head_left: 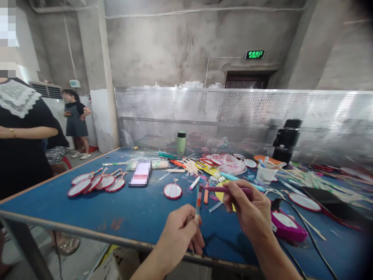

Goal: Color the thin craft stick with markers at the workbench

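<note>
My left hand point(184, 227) is closed around the lower end of a flat wooden stick point(198, 200), held upright above the table's front edge. The stick shows bands of orange and a darker colour toward its top. In my right hand point(247, 206) a purple marker pen point(221, 189) lies pinched between thumb and fingers, its tip pointing left. That tip is at the upper end of the stick and seems to touch it. Behind the hands lie an orange marker point(206, 195) and a white marker with a pink end point(194, 183). A round red-rimmed disc point(173, 191) lies to their left.
The blue table point(140, 214) bears a phone point(141, 173), overlapping red-rimmed discs point(96, 183), a green bottle point(181, 143), a white cup of pens point(265, 173) and scattered sticks. A magenta device point(288, 225) with black cables lies close to my right hand. People stand at left.
</note>
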A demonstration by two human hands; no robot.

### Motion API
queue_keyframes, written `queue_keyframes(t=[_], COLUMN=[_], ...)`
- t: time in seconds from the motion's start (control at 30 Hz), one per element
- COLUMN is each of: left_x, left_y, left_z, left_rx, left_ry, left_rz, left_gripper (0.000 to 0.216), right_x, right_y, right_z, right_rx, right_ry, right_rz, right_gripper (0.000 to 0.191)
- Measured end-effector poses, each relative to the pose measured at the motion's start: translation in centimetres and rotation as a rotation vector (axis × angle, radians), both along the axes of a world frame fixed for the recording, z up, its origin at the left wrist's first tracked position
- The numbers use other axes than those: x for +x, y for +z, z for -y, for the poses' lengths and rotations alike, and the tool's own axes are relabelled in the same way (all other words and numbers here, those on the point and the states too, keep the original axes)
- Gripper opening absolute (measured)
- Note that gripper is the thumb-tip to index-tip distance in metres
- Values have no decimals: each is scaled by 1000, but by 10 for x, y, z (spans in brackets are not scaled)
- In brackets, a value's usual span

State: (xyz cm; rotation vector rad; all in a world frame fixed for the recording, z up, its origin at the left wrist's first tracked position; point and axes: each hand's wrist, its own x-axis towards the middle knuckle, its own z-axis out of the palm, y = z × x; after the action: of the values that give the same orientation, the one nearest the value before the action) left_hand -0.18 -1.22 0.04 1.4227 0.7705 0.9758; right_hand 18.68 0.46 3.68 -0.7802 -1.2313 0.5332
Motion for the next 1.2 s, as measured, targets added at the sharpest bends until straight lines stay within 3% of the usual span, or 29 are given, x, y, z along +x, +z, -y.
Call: queue_keyframes(t=[0.27,0.47,1.2], left_x=[1,1,0], left_y=[0,-1,-1], left_z=[0,-1,0], left_rx=[-6,1,-12], left_ry=[2,1,-8], left_rz=[1,9,10], left_gripper=[17,17,19], right_x=[2,0,-1], right_y=[-1,1,1], right_z=[0,0,0], right_rx=[-29,-3,14], right_ry=[14,-4,-2], right_rz=[104,14,38], right_gripper=[26,26,24])
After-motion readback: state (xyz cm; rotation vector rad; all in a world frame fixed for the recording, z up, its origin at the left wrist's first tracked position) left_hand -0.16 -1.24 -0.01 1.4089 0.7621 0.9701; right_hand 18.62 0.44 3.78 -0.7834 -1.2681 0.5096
